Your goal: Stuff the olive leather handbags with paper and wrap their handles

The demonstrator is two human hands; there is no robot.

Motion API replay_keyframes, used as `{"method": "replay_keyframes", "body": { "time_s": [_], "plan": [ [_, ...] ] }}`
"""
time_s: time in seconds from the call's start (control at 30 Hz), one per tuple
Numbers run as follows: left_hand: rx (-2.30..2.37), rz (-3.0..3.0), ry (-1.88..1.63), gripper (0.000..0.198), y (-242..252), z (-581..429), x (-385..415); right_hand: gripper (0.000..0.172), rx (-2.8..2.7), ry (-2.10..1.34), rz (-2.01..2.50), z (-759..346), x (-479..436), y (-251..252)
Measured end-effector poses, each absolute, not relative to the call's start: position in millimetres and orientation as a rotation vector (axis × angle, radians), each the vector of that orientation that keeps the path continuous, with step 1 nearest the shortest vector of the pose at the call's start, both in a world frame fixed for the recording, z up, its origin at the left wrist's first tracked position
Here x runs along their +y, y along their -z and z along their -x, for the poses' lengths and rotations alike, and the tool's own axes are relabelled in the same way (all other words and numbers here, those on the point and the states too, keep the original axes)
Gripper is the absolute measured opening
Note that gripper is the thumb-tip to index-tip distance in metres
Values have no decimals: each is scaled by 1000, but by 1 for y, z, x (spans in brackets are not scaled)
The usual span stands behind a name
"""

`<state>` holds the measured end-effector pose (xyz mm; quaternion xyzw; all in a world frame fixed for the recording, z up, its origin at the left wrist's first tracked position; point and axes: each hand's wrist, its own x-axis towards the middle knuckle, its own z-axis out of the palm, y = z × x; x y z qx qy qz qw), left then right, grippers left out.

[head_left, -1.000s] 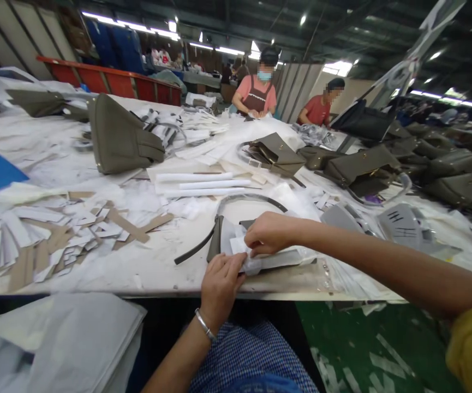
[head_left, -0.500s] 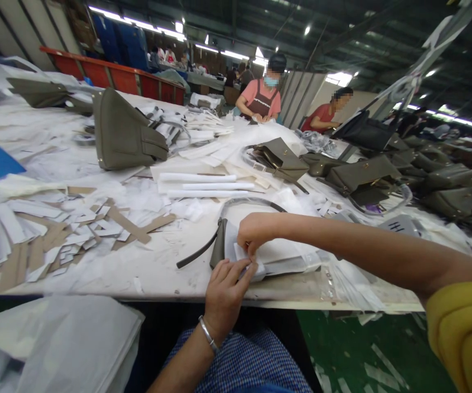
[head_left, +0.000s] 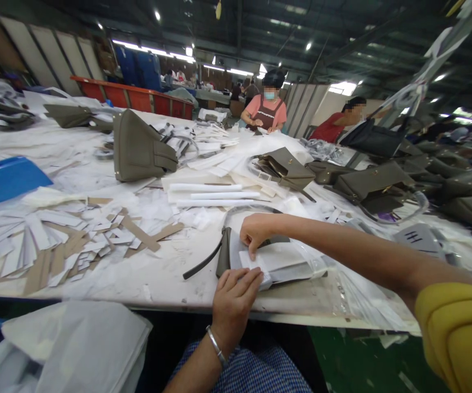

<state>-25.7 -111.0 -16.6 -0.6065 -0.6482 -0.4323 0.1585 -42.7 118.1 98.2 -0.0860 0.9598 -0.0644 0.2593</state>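
Note:
A dark olive handbag (head_left: 224,255) lies on its side near the table's front edge, its strap (head_left: 203,256) trailing to the left. White tissue and clear plastic wrapping cover most of it, with a small folded white paper (head_left: 249,261) on top. My left hand (head_left: 236,295) lies flat on the near edge of this paper, fingers stretched forward. From the right my right hand (head_left: 257,229) reaches over the bag, fingers curled, one fingertip pointing down onto the paper. Whatever is inside its curled fingers is hidden.
Paper and cardboard strips (head_left: 76,234) litter the table's left side, near a blue sheet (head_left: 10,180). An olive bag (head_left: 141,147) stands beyond, and more bags (head_left: 372,185) lie to the right. White rolls (head_left: 215,195) lie ahead. Across the table works a person (head_left: 266,109).
My hands have moved apart: the right fingertips have lifted away from the left ones. My left fingers now lie flatter on the paper. The whole view has shifted slightly.

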Motion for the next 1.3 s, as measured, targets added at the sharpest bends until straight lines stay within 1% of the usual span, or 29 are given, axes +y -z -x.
{"method": "replay_keyframes", "body": {
  "time_s": [0.17,0.27,0.4,0.53,0.6,0.73,0.77,0.87,0.9,0.93,1.07,1.3],
  "plan": [
    [-1846,1716,1233,29,15,25,-110,46,2649,266,120,49,136,-86],
    [-1840,1714,1233,30,15,25,-110,49,2633,387,49,54,145,-80],
    [-1826,1715,1251,31,14,25,-110,46,2558,541,-5,61,156,-70],
    [-1805,1717,1237,30,12,26,-111,40,2613,586,-121,59,167,-67],
    [-1813,1719,1219,30,11,26,-111,41,2688,590,-205,51,168,-71],
    [-1821,1698,1213,30,14,25,-111,50,2763,647,-227,21,155,-80],
    [-1813,1693,1213,31,15,25,-111,55,2758,662,-202,15,150,-80],
    [-1792,1679,1199,30,17,24,-110,78,2720,681,-186,3,137,-73],
    [-1791,1675,1191,30,17,24,-110,82,2707,690,-208,2,135,-69],
    [-1792,1671,1184,30,17,24,-110,81,2695,706,-233,3,134,-65],
    [-1814,1662,1167,29,17,23,-109,62,2692,795,-256,12,142,-50],
    [-1785,1684,1129,32,21,25,-111,45,2748,919,-246,7,146,-35]
  ]
}}
